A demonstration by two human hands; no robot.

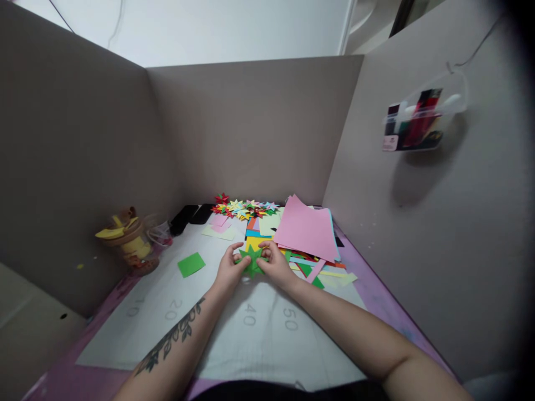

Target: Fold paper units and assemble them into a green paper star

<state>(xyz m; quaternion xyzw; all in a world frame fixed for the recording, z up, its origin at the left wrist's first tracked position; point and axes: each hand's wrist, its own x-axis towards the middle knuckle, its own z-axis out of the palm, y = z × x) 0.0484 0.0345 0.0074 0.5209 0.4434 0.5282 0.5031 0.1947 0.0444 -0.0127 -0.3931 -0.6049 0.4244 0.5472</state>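
A green folded paper star with several points is held up between my two hands, a little above the white mat. My left hand pinches its left side between thumb and fingers. On the right side, my right hand grips it the same way, thumb in front. Some of the star's points are covered by my fingers. A flat green paper rectangle lies on the mat to the left of my left hand.
Behind my hands is a pile of colourful paper stars. Pink sheets and paper strips lie to the right. A decorated pot, a clear cup and black flat objects stand left. A plastic holder hangs on the right wall.
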